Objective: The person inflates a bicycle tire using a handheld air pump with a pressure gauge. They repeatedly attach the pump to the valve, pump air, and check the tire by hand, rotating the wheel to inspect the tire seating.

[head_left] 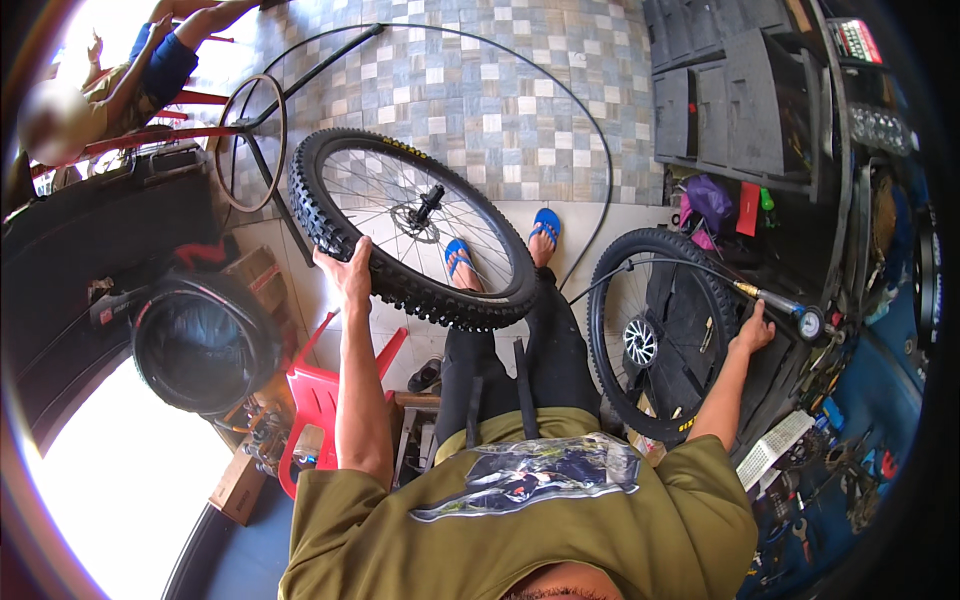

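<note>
My left hand is closed on the knobby tread of a bicycle wheel, tilted up in front of my legs. That wheel has a black tire, thin spokes, a brake rotor and a black hub at its middle. Out to the right, my right hand has its fingers at the handle of a tire inflator with a round gauge. Part of that grip is hidden. Below the inflator leans a second bicycle wheel with a silver-faceted rotor.
A black air hose loops across the tiled floor. A red plastic chair stands left of my legs, near stacked tires. Dark drawers and many tools line the right. Another person sits far left.
</note>
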A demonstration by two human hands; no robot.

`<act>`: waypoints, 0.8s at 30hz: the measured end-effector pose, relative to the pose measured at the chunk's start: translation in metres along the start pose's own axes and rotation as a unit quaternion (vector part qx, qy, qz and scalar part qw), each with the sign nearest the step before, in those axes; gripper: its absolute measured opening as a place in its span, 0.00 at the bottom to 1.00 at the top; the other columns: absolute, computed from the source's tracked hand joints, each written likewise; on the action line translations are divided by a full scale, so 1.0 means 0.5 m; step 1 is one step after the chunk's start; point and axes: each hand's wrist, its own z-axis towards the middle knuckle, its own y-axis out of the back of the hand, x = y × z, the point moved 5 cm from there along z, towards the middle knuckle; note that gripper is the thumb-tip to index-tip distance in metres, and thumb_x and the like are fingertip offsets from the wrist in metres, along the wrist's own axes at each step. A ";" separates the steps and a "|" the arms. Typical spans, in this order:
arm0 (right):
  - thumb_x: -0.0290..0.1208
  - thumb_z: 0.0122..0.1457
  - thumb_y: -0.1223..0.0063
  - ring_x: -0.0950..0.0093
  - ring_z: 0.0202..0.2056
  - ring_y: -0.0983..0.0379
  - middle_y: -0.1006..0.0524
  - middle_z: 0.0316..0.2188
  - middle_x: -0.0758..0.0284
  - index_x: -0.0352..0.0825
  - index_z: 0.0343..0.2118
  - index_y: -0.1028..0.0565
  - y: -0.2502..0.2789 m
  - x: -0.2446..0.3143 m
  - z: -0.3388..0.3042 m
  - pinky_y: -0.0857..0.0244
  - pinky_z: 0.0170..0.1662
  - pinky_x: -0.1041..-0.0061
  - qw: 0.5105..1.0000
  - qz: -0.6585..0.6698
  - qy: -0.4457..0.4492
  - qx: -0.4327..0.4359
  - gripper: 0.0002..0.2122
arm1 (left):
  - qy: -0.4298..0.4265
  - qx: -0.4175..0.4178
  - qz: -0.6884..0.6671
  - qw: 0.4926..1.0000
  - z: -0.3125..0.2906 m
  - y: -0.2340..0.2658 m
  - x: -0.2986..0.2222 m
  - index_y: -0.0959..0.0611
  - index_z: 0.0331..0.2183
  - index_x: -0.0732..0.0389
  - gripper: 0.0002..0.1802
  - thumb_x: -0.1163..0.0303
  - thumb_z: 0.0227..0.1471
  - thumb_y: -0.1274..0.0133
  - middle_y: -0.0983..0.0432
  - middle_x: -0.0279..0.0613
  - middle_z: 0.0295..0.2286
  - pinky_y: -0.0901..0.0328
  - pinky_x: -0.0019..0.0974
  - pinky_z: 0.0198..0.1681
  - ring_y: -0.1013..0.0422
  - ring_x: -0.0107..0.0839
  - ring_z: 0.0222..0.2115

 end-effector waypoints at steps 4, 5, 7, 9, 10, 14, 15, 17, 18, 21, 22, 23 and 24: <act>0.50 0.61 0.37 0.71 0.57 0.29 0.22 0.53 0.62 0.35 0.58 0.24 -0.068 0.047 -0.005 0.41 0.61 0.66 0.951 0.244 -0.044 0.183 0.28 | -0.045 0.014 0.048 0.998 -0.023 0.012 -0.016 0.47 0.66 0.64 0.53 0.64 0.48 0.33 0.30 0.48 0.43 0.28 0.38 0.40 0.28 0.35 0.38; 0.51 0.60 0.37 0.71 0.58 0.29 0.22 0.53 0.63 0.35 0.58 0.25 -0.074 0.065 0.001 0.41 0.61 0.66 0.941 0.274 -0.046 0.192 0.29 | -0.035 0.019 0.063 0.997 -0.036 0.012 -0.013 0.47 0.66 0.66 0.53 0.64 0.48 0.33 0.29 0.50 0.44 0.28 0.38 0.41 0.27 0.36 0.38; 0.52 0.60 0.36 0.72 0.58 0.28 0.22 0.54 0.65 0.36 0.59 0.26 -0.084 0.106 0.019 0.40 0.61 0.66 0.918 0.333 -0.050 0.210 0.30 | -0.099 0.005 0.109 0.989 -0.058 0.009 -0.003 0.46 0.64 0.72 0.56 0.60 0.44 0.33 0.33 0.56 0.47 0.32 0.45 0.50 0.30 0.42 0.45; 0.48 0.61 0.36 0.71 0.52 0.23 0.21 0.51 0.66 0.34 0.55 0.24 -0.084 0.123 0.050 0.36 0.59 0.68 0.887 0.414 -0.117 0.166 0.25 | -0.127 0.015 0.159 0.979 -0.095 -0.008 0.013 0.46 0.64 0.72 0.55 0.61 0.44 0.33 0.37 0.62 0.51 0.38 0.48 0.58 0.35 0.50 0.51; 0.46 0.62 0.37 0.69 0.51 0.22 0.21 0.51 0.65 0.33 0.55 0.25 -0.081 0.134 0.058 0.35 0.58 0.67 0.880 0.436 -0.126 0.142 0.25 | -0.124 0.028 0.139 0.982 -0.125 -0.016 0.003 0.47 0.64 0.72 0.55 0.61 0.44 0.33 0.37 0.63 0.51 0.38 0.48 0.57 0.34 0.50 0.50; 0.43 0.66 0.39 0.65 0.49 0.21 0.22 0.44 0.65 0.30 0.53 0.27 -0.054 0.142 0.073 0.30 0.56 0.64 0.849 0.504 -0.117 0.108 0.22 | -0.125 0.057 0.138 0.981 -0.196 -0.020 0.024 0.49 0.65 0.70 0.57 0.63 0.44 0.33 0.35 0.65 0.49 0.36 0.50 0.55 0.32 0.53 0.47; 0.42 0.66 0.39 0.65 0.49 0.21 0.23 0.42 0.65 0.30 0.52 0.27 -0.042 0.142 0.077 0.30 0.56 0.63 0.840 0.521 -0.110 0.100 0.21 | -0.122 0.068 0.138 0.980 -0.204 -0.025 0.045 0.49 0.65 0.70 0.57 0.63 0.44 0.33 0.34 0.65 0.48 0.36 0.51 0.55 0.31 0.54 0.47; 0.40 0.65 0.38 0.69 0.41 0.22 0.27 0.33 0.68 0.32 0.45 0.27 -0.028 0.188 0.019 0.27 0.52 0.62 0.811 0.564 -0.125 0.097 0.17 | -0.155 0.063 0.169 0.971 -0.229 -0.002 0.051 0.50 0.66 0.70 0.58 0.63 0.44 0.33 0.33 0.66 0.47 0.35 0.51 0.54 0.30 0.55 0.46; 0.40 0.65 0.37 0.72 0.37 0.24 0.27 0.31 0.69 0.32 0.45 0.27 0.000 0.208 0.014 0.27 0.47 0.66 0.816 0.559 -0.079 0.121 0.17 | -0.125 0.084 0.158 0.976 -0.245 -0.009 0.031 0.52 0.66 0.69 0.59 0.63 0.44 0.33 0.33 0.66 0.47 0.34 0.51 0.52 0.29 0.55 0.44; 0.40 0.65 0.37 0.79 0.29 0.29 0.27 0.26 0.70 0.33 0.42 0.26 0.053 0.289 -0.071 0.30 0.38 0.74 0.873 0.451 0.062 0.177 0.15 | -0.073 0.106 0.125 0.984 -0.264 -0.001 0.045 0.54 0.66 0.68 0.60 0.62 0.45 0.33 0.33 0.68 0.46 0.33 0.51 0.50 0.28 0.56 0.43; 0.39 0.65 0.38 0.81 0.27 0.30 0.27 0.25 0.71 0.33 0.40 0.25 0.076 0.326 -0.127 0.32 0.36 0.76 0.893 0.396 0.112 0.185 0.14 | -0.082 0.108 0.140 0.981 -0.265 0.004 0.058 0.55 0.66 0.70 0.61 0.61 0.45 0.32 0.33 0.71 0.47 0.33 0.51 0.52 0.28 0.57 0.45; 0.40 0.65 0.38 0.85 0.26 0.32 0.28 0.23 0.70 0.36 0.37 0.23 0.094 0.346 -0.164 0.37 0.33 0.82 0.923 0.278 0.161 0.212 0.11 | -0.086 0.115 0.150 0.978 -0.266 0.008 0.071 0.55 0.66 0.70 0.62 0.60 0.45 0.32 0.33 0.72 0.48 0.33 0.51 0.53 0.28 0.58 0.46; 0.41 0.65 0.38 0.79 0.30 0.27 0.24 0.28 0.68 0.34 0.33 0.23 0.100 0.389 -0.244 0.32 0.37 0.75 0.949 0.142 0.155 0.236 0.14 | -0.088 0.118 0.163 0.976 -0.269 0.019 0.086 0.56 0.65 0.71 0.62 0.59 0.45 0.32 0.34 0.72 0.49 0.34 0.51 0.54 0.29 0.59 0.47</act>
